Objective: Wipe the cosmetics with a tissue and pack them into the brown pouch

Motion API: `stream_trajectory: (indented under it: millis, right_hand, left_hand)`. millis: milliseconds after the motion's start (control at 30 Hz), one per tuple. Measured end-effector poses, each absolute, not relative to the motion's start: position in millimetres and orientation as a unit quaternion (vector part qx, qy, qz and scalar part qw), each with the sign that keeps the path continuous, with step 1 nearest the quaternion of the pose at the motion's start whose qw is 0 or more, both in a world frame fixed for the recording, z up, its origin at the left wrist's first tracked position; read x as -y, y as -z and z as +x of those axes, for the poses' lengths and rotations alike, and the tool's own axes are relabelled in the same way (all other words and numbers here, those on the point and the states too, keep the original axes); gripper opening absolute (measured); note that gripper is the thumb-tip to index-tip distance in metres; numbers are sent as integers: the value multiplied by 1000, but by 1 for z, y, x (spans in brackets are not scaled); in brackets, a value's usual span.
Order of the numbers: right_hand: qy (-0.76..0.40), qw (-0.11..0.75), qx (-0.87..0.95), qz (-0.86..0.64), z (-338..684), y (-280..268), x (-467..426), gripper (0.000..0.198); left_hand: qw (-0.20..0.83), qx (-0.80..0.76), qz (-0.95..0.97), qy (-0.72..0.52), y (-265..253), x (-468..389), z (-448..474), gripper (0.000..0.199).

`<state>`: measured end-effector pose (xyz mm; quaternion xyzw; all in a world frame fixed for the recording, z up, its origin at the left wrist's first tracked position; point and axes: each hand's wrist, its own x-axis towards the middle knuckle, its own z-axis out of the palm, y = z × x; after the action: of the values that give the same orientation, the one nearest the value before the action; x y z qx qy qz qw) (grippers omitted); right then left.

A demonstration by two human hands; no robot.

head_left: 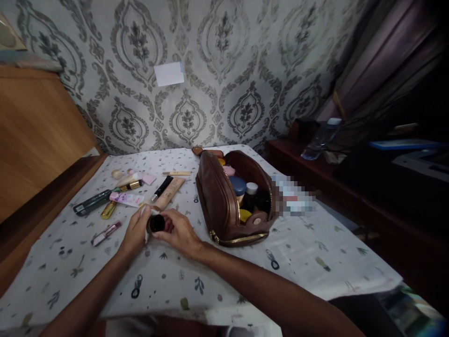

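Note:
Both my hands meet over the cloth, in front of a group of cosmetics. My right hand (182,234) is closed around a small round container with a dark end (157,223), which faces me. My left hand (135,231) is closed at the container's left side, with a thin white tissue-like piece (146,230) pressed between hand and container. Just beyond my fingers lie a beige tube (171,191) and a black-capped slim tube (162,188). To the right stands an unzipped brown toiletry bag (217,206) with several jars and bottles inside.
On the left lie a dark green bottle (93,203), a floral pink tube (125,200), a small yellow bottle (108,210) and a lip gloss (106,233). A pencil-like stick (177,173) lies behind. Right of the table, a clear plastic bottle (319,140) stands on a dark ledge.

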<state>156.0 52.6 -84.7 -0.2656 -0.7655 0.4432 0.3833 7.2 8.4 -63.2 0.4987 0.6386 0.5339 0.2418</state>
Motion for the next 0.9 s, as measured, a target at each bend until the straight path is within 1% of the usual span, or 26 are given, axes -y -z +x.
stream_trajectory:
  millis: [133,267,333,400,567,700,900]
  right_hand:
    - [-412,410,775,-248,156,86,-53,42]
    - [-378,427,791,-223,158,87,-54,39]
    - [-375,432,790,-221,158,88,-54,38]
    - [-367,437,791,-220,158,89,-54,35]
    - [-356,436,801,-204,159,89,-53,34]
    - [-387,417,793,-219,159,86,-52,36]
    - [-385,422,781,-253,158,82,-52,30]
  left_hand:
    - [295,-645,469,-526,66,-10,2,50]
    - [410,-623,415,-521,71,-11,7,65]
    - [463,-603,390,-520,70,-10,11,68]
    - [483,-592,393,-512,67,-9,13,70]
    - [479,-606,415,-482,64,-8,12,70]
    - [448,-620,432,-478,70,-10,9,71]
    - [385,-635,462,-485,72,-8,8,68]
